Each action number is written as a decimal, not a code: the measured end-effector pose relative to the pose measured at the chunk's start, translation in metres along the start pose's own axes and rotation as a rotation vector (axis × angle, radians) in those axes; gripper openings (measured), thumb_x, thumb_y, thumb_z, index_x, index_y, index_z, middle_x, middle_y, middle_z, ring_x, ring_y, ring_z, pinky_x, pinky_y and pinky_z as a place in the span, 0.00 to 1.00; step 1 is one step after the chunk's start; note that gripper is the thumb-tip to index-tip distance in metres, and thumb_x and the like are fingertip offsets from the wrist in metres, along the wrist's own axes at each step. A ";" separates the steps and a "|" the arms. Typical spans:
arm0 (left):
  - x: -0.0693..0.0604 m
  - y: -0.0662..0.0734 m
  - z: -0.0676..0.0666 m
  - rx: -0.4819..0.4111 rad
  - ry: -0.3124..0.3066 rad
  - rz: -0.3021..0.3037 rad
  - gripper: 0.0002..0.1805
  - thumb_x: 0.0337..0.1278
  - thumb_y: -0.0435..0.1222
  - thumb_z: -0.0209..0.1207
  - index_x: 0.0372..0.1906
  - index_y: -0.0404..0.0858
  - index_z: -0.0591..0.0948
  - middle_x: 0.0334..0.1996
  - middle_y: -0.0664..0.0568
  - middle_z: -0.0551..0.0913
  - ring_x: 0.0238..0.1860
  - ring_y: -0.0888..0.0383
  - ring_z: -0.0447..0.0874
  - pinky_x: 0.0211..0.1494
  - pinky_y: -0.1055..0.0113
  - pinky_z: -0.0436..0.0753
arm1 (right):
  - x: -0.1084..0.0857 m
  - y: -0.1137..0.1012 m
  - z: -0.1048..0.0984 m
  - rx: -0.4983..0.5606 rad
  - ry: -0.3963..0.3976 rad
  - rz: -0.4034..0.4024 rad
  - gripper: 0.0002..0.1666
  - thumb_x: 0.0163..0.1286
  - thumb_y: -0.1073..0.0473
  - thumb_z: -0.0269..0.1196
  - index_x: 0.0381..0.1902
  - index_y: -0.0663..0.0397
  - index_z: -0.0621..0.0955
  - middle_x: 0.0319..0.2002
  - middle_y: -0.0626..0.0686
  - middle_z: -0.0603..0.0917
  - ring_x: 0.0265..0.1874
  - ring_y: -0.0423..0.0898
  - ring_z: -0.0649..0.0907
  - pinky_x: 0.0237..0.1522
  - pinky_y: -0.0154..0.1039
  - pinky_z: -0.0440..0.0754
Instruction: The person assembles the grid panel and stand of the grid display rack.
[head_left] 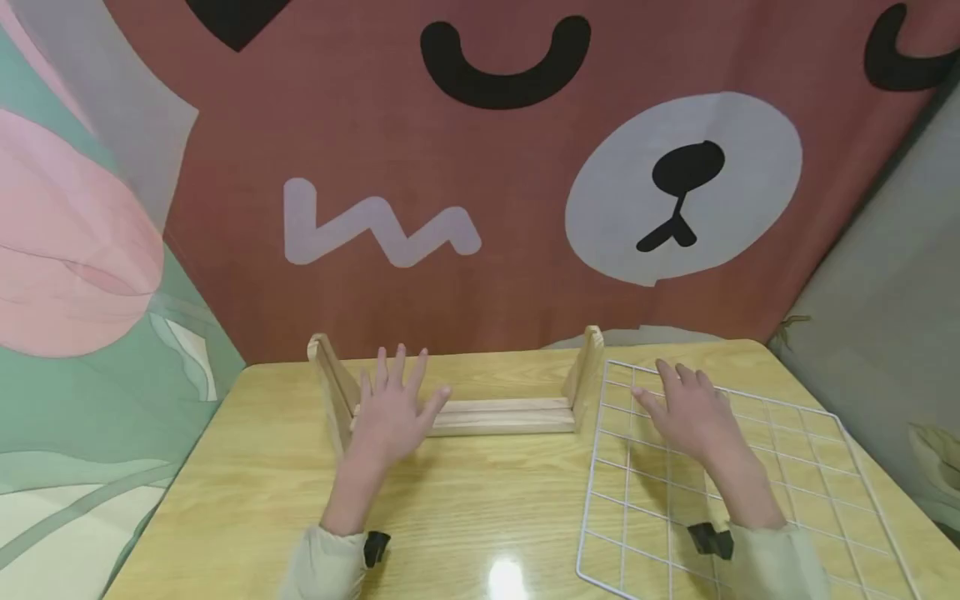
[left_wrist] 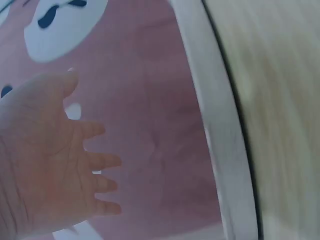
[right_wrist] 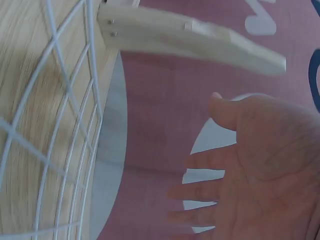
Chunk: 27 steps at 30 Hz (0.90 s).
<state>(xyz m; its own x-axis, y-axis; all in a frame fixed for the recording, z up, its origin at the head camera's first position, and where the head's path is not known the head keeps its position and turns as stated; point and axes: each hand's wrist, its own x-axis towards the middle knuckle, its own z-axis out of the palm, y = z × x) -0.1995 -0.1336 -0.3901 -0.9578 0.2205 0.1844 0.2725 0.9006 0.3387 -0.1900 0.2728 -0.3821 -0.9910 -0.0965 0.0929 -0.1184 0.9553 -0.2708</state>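
In the head view the left hand (head_left: 390, 421) hovers with spread fingers in front of the left end of a wooden rack (head_left: 502, 417), which has an upright board at each side. The right hand (head_left: 697, 412), fingers extended, is above a white wire grid (head_left: 626, 500) at the right of the table. Neither hand holds anything. The left wrist view shows the left palm (left_wrist: 45, 155) with its fingers apart. In the right wrist view the right palm (right_wrist: 275, 165) is near one wooden side board (right_wrist: 190, 37), with the wire grid (right_wrist: 55, 165) at the left.
The pale wooden table (head_left: 465, 517) reaches back to a reddish curtain (head_left: 360, 300) printed with a cartoon face. Green and pink patterned fabric (head_left: 75, 250) hangs at the left, and grey fabric (head_left: 892, 275) at the right.
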 end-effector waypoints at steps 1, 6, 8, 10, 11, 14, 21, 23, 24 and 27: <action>-0.001 0.004 0.003 -0.006 -0.013 0.005 0.43 0.78 0.61 0.43 0.84 0.40 0.53 0.82 0.34 0.44 0.81 0.32 0.31 0.76 0.29 0.41 | 0.001 0.003 -0.001 0.007 -0.012 0.003 0.45 0.84 0.39 0.48 0.74 0.77 0.61 0.67 0.85 0.64 0.65 0.84 0.63 0.59 0.80 0.65; -0.003 0.028 0.014 -0.038 -0.014 0.051 0.39 0.79 0.58 0.47 0.81 0.38 0.60 0.80 0.31 0.52 0.79 0.28 0.45 0.76 0.30 0.52 | 0.001 0.016 -0.006 0.074 -0.059 0.012 0.46 0.84 0.39 0.48 0.73 0.81 0.60 0.65 0.87 0.64 0.62 0.84 0.66 0.57 0.76 0.69; -0.002 0.044 0.018 -0.053 0.010 0.085 0.37 0.79 0.55 0.50 0.79 0.36 0.65 0.77 0.30 0.59 0.76 0.28 0.55 0.74 0.32 0.60 | 0.001 0.021 -0.009 0.102 -0.060 0.017 0.47 0.84 0.39 0.49 0.72 0.81 0.60 0.65 0.86 0.65 0.63 0.83 0.67 0.58 0.76 0.69; -0.001 0.062 0.022 -0.071 0.036 0.120 0.34 0.78 0.51 0.55 0.76 0.35 0.68 0.73 0.30 0.67 0.72 0.30 0.65 0.70 0.36 0.70 | -0.001 0.030 -0.013 0.141 -0.056 0.028 0.47 0.83 0.39 0.49 0.72 0.82 0.60 0.66 0.85 0.65 0.64 0.82 0.66 0.59 0.76 0.69; 0.000 0.071 0.025 -0.078 0.048 0.135 0.33 0.77 0.49 0.57 0.75 0.35 0.69 0.70 0.31 0.70 0.69 0.32 0.70 0.66 0.39 0.75 | -0.002 0.035 -0.014 0.157 -0.044 0.035 0.47 0.83 0.39 0.49 0.72 0.82 0.60 0.66 0.84 0.65 0.64 0.81 0.67 0.59 0.75 0.68; -0.002 0.101 0.038 -0.092 0.058 0.170 0.29 0.74 0.44 0.61 0.72 0.33 0.73 0.62 0.35 0.77 0.59 0.39 0.79 0.53 0.50 0.86 | -0.008 0.056 -0.019 0.215 -0.010 0.068 0.47 0.84 0.40 0.48 0.73 0.82 0.59 0.67 0.83 0.64 0.62 0.80 0.69 0.55 0.74 0.72; -0.016 0.161 0.060 -0.096 -0.120 0.226 0.24 0.72 0.45 0.64 0.63 0.34 0.81 0.54 0.44 0.81 0.49 0.52 0.81 0.38 0.69 0.84 | -0.026 0.113 -0.028 0.231 0.097 0.181 0.41 0.85 0.42 0.45 0.67 0.81 0.66 0.63 0.81 0.70 0.56 0.79 0.75 0.49 0.71 0.73; -0.018 0.173 0.063 -0.061 -0.149 0.245 0.25 0.72 0.47 0.63 0.64 0.36 0.81 0.56 0.45 0.80 0.49 0.54 0.80 0.38 0.72 0.81 | -0.032 0.126 -0.029 0.216 0.125 0.213 0.40 0.85 0.43 0.45 0.64 0.82 0.68 0.60 0.82 0.72 0.54 0.79 0.74 0.50 0.72 0.70; -0.020 0.178 0.066 -0.044 -0.154 0.252 0.25 0.72 0.48 0.63 0.64 0.37 0.81 0.57 0.46 0.79 0.49 0.55 0.80 0.37 0.73 0.80 | -0.035 0.133 -0.029 0.210 0.136 0.229 0.40 0.85 0.43 0.45 0.63 0.83 0.68 0.59 0.82 0.72 0.54 0.79 0.74 0.51 0.72 0.69; -0.025 0.189 0.074 0.002 -0.174 0.253 0.24 0.72 0.49 0.62 0.63 0.40 0.81 0.58 0.47 0.79 0.49 0.56 0.79 0.38 0.73 0.80 | -0.043 0.150 -0.030 0.220 0.153 0.288 0.40 0.85 0.44 0.45 0.64 0.84 0.66 0.58 0.84 0.71 0.52 0.80 0.73 0.49 0.70 0.71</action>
<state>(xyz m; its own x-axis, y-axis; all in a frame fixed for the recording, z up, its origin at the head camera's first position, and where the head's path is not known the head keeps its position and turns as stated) -0.1309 0.0583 -0.3989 -0.8610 0.4983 0.1014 0.5040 0.8097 0.3006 -0.1637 0.4285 -0.3982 -0.9668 0.2256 0.1200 0.1365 0.8529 -0.5039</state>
